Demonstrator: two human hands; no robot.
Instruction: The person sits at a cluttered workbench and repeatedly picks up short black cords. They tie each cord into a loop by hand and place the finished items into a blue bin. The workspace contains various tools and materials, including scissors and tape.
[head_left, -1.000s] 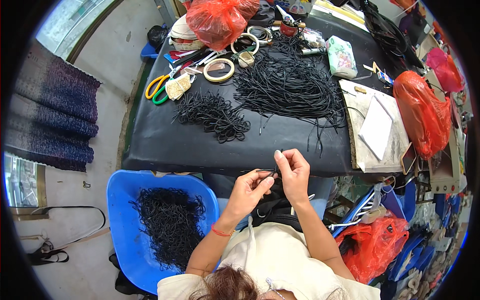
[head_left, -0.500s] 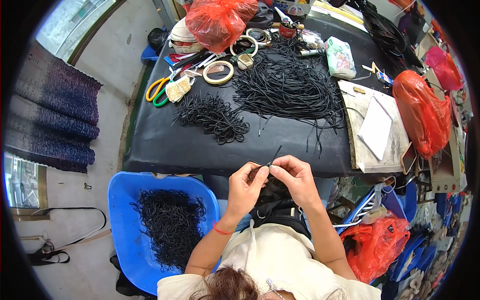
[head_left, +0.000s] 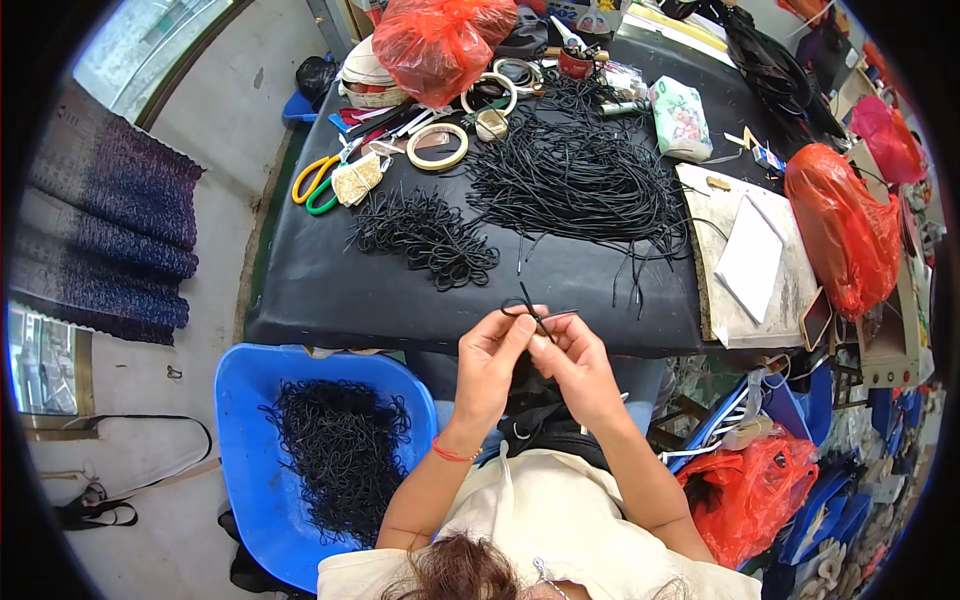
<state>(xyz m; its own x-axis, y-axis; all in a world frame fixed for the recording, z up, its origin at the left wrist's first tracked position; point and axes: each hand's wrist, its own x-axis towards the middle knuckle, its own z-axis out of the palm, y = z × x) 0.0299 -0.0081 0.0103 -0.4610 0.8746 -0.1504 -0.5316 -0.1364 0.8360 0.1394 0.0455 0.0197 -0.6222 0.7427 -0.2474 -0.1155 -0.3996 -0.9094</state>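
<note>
Between my two hands, just off the table's near edge, is a thin black cord (head_left: 527,300) bent into a loop with its ends crossing. My left hand (head_left: 490,358) pinches the cord between thumb and forefinger. The fingers of my right hand (head_left: 578,368) are closed on it close beside the left fingertips, and one end sticks out to the right. Beyond my hands lies a small heap of looped black cords (head_left: 425,235). Farther back spreads a larger bundle of long black cords (head_left: 580,180).
A blue tub (head_left: 235,430) holding looped cords stands at left below the black table (head_left: 330,285). Scissors (head_left: 318,185), tape rolls (head_left: 437,147) and a red bag (head_left: 440,50) lie at the back left. A board (head_left: 710,280) with a white pad (head_left: 750,258) is at right.
The cord has turned in my fingers; its loop and crossing ends now show above my hands. My right hand has moved slightly down and left.
</note>
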